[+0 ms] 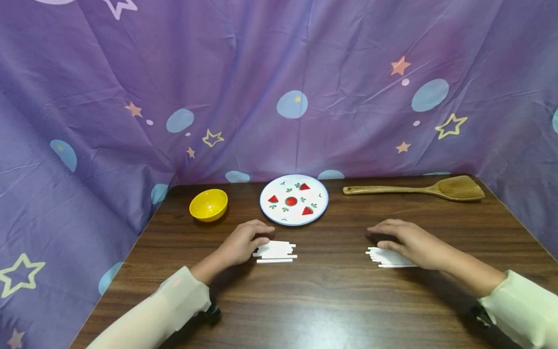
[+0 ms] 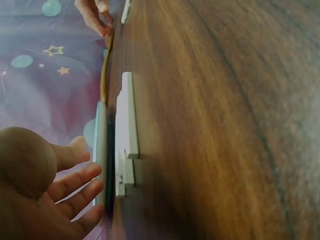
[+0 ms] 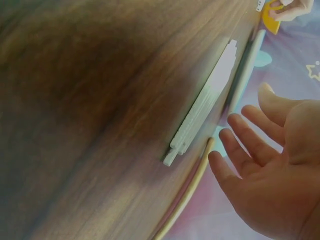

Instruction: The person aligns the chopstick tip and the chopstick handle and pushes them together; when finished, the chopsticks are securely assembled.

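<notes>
Two groups of thin white sticks lie on the brown wooden table (image 1: 331, 300). Over the left end of the left sticks (image 1: 275, 251) hovers my left hand (image 1: 241, 242), its fingers loosely extended and holding nothing. My right hand (image 1: 414, 242) is above the right sticks (image 1: 385, 258) and partly hides them in the head view. In the right wrist view, its spread fingers (image 3: 245, 145) show an empty palm, apart from the sticks (image 3: 205, 107). The left wrist view likewise shows relaxed fingers (image 2: 75, 185) beside the white sticks (image 2: 127, 120), with a gap between.
Along the back of the table stand a yellow bowl (image 1: 209, 205) at left and a white plate (image 1: 283, 189) with watermelon pictures in the middle. A wooden spatula (image 1: 457, 188) lies at the back right. Behind hangs a purple curtain (image 1: 348, 131) with stars.
</notes>
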Motion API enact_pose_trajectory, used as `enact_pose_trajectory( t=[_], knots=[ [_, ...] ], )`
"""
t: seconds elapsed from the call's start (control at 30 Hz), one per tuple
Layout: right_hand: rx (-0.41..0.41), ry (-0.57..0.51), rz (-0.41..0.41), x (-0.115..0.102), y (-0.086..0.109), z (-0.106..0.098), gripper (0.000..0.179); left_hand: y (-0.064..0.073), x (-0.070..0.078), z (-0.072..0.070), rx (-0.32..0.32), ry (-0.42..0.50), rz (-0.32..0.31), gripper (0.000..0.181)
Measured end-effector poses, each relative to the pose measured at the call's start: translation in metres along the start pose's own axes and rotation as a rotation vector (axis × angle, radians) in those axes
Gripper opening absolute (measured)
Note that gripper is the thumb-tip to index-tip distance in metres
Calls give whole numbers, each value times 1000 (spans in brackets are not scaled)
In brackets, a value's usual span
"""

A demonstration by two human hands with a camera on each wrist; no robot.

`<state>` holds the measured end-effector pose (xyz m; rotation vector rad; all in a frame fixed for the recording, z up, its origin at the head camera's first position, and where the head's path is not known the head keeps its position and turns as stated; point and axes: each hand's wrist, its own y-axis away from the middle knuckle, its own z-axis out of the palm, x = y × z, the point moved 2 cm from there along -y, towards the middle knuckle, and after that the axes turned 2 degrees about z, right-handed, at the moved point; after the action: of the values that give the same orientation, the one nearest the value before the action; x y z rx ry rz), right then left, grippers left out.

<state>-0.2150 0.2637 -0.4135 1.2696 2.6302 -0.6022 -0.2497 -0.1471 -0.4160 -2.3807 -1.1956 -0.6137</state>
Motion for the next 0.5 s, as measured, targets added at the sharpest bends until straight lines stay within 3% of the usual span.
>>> enact_pose_trajectory(
  t=[0.3,0.5],
  knots=[
    [-38,-38,32,2,2,1,33,-6,2,9,-1,-11,18,26],
    [-54,-108,44,6,5,7,30,-10,0,16,-12,-22,-14,21]
  ],
)
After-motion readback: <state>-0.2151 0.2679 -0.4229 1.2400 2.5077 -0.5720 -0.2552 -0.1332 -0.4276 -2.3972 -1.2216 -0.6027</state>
